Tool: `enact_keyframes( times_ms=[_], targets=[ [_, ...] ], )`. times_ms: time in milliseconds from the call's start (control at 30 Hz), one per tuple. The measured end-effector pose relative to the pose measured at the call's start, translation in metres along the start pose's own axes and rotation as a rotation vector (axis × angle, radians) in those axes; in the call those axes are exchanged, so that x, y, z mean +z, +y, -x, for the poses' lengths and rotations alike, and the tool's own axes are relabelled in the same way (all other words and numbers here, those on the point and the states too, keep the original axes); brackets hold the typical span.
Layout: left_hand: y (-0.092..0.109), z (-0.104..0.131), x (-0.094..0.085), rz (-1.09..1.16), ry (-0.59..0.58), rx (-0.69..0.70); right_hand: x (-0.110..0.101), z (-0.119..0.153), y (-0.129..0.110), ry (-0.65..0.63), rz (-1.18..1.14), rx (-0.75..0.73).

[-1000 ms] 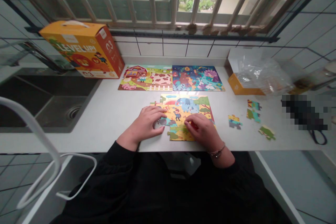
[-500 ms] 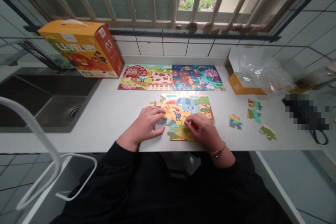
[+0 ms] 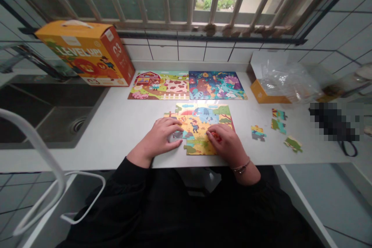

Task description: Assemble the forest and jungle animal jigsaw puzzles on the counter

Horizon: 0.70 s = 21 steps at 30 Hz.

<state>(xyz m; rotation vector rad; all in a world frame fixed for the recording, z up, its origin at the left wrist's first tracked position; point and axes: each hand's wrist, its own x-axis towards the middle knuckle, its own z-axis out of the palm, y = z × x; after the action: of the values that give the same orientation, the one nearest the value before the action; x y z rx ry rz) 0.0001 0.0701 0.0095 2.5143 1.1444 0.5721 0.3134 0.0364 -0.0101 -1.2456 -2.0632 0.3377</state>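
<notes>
A partly joined animal puzzle point(image 3: 200, 126) lies near the counter's front edge. On its left side rests my left hand point(image 3: 162, 137), fingers apart, thumb and fingertips around the grey and blue pieces at that edge; it holds nothing. My right hand point(image 3: 225, 141) lies over the puzzle's right part, its fingers curled and pressed on the surface; what they hold, if anything, is hidden. Several loose pieces sit to the right, among them a yellow and grey piece point(image 3: 258, 133) and a green piece point(image 3: 293, 144).
Behind are a farm puzzle point(image 3: 159, 85) and a dark forest puzzle point(image 3: 217, 85). An orange box point(image 3: 87, 54) stands by the sink point(image 3: 49, 112) at left. An open carton point(image 3: 267, 93) with clear plastic point(image 3: 290, 81) and a black pouch point(image 3: 334, 122) are at right.
The view has shifted slightly, so the counter items appear a little further left. Both hands have kept nearly the same place on the puzzle.
</notes>
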Motion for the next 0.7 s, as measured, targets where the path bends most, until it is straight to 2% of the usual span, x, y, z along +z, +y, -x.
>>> enact_keyframes(
  times_ms=[100, 233, 367, 533, 700],
  targets=[
    [-0.001, 0.0, 0.001, 0.006, -0.011, -0.01, -0.022, 0.01, 0.017, 0.031, 0.206, 0.094],
    [-0.003, 0.0, 0.002, 0.002, -0.021, -0.018, -0.065, 0.037, 0.055, 0.126, 0.515, 0.37],
    [-0.004, -0.001, 0.003, 0.003, -0.026, -0.015, -0.094, 0.06, 0.083, 0.042, 0.563, 0.605],
    [-0.003, -0.003, 0.004, 0.027, -0.008, 0.004, -0.103, 0.063, 0.09, 0.029, 0.458, 0.7],
    [-0.004, -0.002, 0.006, 0.037, 0.012, 0.018, -0.105, 0.058, 0.089, 0.003, 0.428, 0.7]
  ],
)
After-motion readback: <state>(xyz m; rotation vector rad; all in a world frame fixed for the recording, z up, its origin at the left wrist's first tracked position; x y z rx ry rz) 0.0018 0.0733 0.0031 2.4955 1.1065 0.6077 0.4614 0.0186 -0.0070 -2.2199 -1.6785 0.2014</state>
